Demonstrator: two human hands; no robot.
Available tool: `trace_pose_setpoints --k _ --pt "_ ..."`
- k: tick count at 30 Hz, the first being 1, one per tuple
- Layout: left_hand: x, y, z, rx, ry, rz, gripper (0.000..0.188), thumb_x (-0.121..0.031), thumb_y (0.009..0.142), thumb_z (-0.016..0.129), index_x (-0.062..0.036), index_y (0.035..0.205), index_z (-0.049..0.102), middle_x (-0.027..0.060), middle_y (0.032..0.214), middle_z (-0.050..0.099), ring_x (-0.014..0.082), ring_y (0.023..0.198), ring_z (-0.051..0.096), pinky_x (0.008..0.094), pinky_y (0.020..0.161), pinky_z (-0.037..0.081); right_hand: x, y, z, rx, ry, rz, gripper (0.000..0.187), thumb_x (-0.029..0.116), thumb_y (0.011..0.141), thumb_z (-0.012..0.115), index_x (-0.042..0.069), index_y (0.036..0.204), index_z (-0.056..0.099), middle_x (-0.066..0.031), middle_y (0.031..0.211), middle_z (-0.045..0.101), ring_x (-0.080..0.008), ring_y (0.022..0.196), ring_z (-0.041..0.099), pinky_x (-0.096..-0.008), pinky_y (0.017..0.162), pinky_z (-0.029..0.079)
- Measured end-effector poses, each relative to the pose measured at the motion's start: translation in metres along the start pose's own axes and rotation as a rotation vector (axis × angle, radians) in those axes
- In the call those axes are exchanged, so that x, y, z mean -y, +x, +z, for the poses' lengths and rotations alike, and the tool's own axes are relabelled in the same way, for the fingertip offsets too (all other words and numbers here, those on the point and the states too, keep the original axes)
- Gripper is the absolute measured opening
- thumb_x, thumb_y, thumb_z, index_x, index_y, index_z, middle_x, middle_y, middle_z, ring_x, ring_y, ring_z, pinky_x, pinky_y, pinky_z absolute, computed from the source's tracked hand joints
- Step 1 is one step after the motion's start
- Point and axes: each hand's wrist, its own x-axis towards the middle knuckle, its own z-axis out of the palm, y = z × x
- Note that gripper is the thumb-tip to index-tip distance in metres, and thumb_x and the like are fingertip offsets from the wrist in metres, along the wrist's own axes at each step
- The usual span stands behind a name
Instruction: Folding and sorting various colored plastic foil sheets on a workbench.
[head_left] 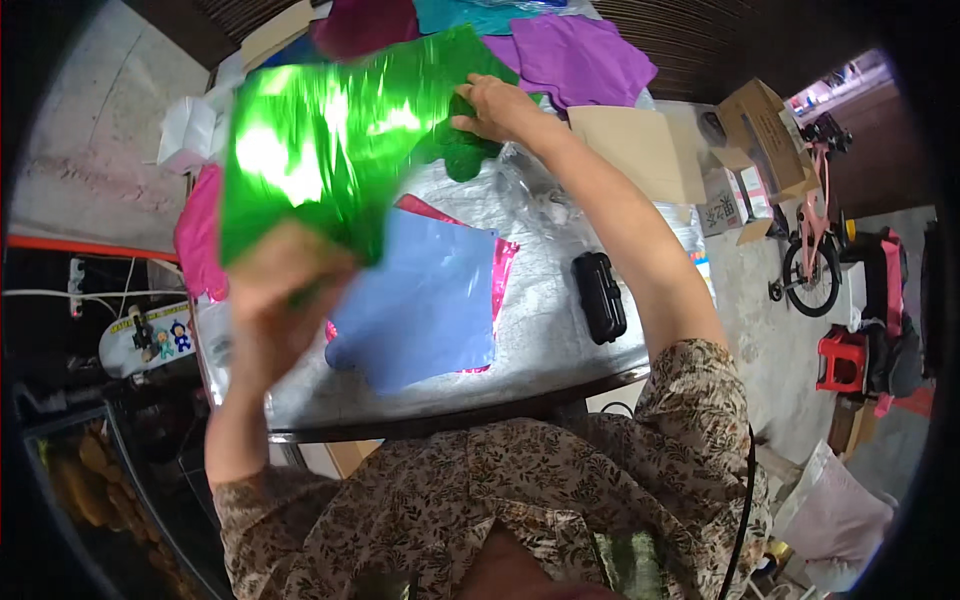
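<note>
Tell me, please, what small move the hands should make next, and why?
Probably, lower the shiny green sheet over the blue sheet and smooth it. The left hand, blurred, seems to grip its lower edge, and the right hand its right side; uneven reflections suggest it is not flat. The blue sheet already lies over a pink sheet on the table.

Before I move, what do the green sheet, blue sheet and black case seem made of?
Green sheet: likely metallic plastic film, glossy, with mirror-like glare and creases. Blue sheet: smooth, fairly matte, perhaps plastic or paper; its even surface leaves that open. Black case: probably hard plastic, semi-glossy, judging by its rigid shape.
</note>
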Motion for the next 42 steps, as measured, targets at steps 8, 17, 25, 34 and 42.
trace_pose_setpoints --k 8,17,25,34,42 --pt "0.007 -0.083 0.080 0.397 -0.196 -0.076 0.022 -0.014 0.084 0.081 -0.0078 0.103 0.073 0.0095 0.093 0.070 0.0235 0.084 0.067 0.0356 0.073 0.054 -0.116 -0.031 -0.080 -0.281 -0.133 0.348 0.057 0.035 0.090 0.070 0.004 0.137 0.057 -0.0240 0.129 0.063 -0.0392 0.118 0.062 -0.0448 0.101 0.050" --pt "0.050 0.158 0.106 0.321 -0.154 0.038 0.021 -0.024 0.090 0.068 -0.0030 0.089 0.072 0.0143 0.075 0.067 0.0255 0.065 0.066 0.0372 0.064 0.052 -0.263 -0.032 -0.085 -0.136 -0.045 0.581 0.053 0.042 0.086 0.072 0.000 0.119 0.070 -0.0226 0.110 0.072 -0.0389 0.108 0.068 -0.0414 0.097 0.052" --pt "0.043 0.314 0.258 0.070 -0.067 0.072 0.036 -0.034 0.085 0.075 -0.0002 0.098 0.075 0.0163 0.090 0.075 0.0313 0.083 0.073 0.0402 0.078 0.057 -0.325 -0.011 -0.087 -0.306 -0.132 0.678 0.036 0.022 0.072 0.082 -0.003 0.098 0.075 -0.0223 0.101 0.074 -0.0359 0.097 0.072 -0.0414 0.086 0.057" --pt "0.041 0.327 0.287 0.015 0.127 -0.124 0.046 -0.037 0.079 0.080 0.0043 0.099 0.074 0.0260 0.090 0.072 0.0427 0.084 0.071 0.0465 0.081 0.058 -0.242 0.019 -0.119 -0.377 0.573 1.009 0.019 0.020 0.093 0.064 0.007 0.097 0.077 -0.0194 0.092 0.076 -0.0421 0.076 0.073 -0.0504 0.066 0.057" --pt "0.085 0.333 0.290 0.101 -0.615 -0.464 0.021 -0.018 0.081 0.080 0.0019 0.084 0.077 0.0120 0.079 0.075 0.0228 0.072 0.076 0.0337 0.067 0.061 -0.265 -0.002 -0.102 -0.513 0.637 0.899 0.009 0.004 0.087 0.069 -0.004 0.086 0.071 -0.0086 0.080 0.068 -0.0189 0.063 0.064 -0.0367 0.054 0.055"
